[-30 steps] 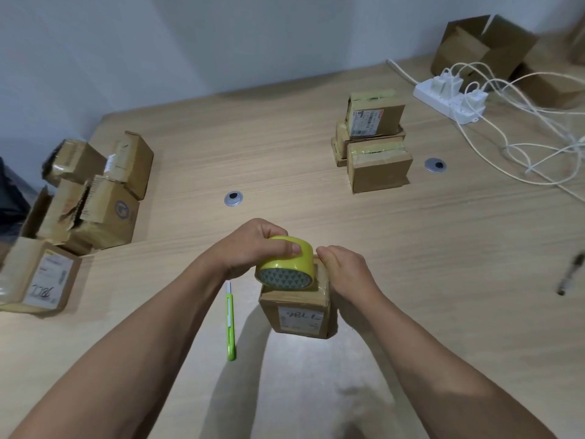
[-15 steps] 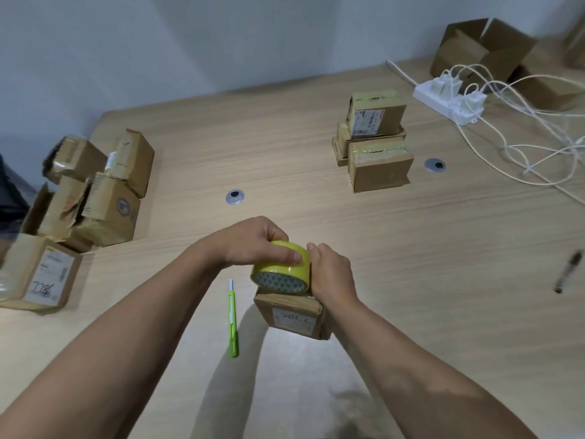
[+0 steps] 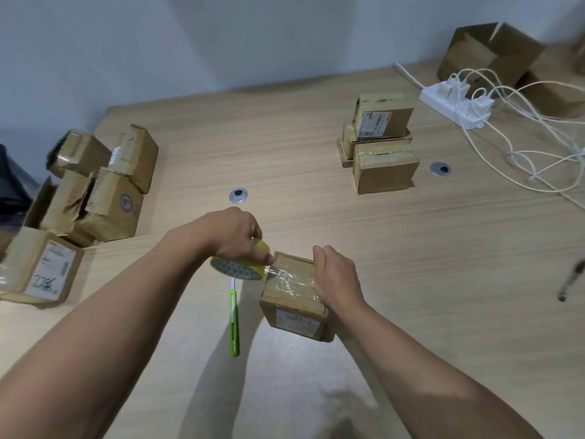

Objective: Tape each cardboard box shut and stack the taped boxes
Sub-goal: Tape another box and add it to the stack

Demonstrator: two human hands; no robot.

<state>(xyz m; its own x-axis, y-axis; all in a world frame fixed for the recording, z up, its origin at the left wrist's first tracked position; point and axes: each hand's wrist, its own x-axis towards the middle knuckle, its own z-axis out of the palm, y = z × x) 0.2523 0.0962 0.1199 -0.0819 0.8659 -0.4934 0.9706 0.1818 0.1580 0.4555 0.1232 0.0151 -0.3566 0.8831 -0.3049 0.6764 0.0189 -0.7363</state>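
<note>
A small cardboard box (image 3: 292, 312) with a white label sits on the wooden table (image 3: 411, 280) in front of me. My left hand (image 3: 235, 236) grips a yellow tape roll (image 3: 240, 264) just left of the box's top edge. A clear strip of tape (image 3: 289, 278) runs from the roll across the box's top. My right hand (image 3: 335, 278) rests curled on the right side of the box, holding the tape end down. A stack of taped boxes (image 3: 380, 144) stands at the back right.
Several untaped boxes (image 3: 95, 191) lie piled at the left edge. A green utility knife (image 3: 234, 318) lies left of the box. A power strip with white cables (image 3: 456, 103) and open cartons (image 3: 493, 55) fill the far right. A dark pen (image 3: 569, 280) lies at the right.
My left hand has pulled the tape roll leftward off the box's top, drawing a strip of tape across it. My right hand stayed on the right side.
</note>
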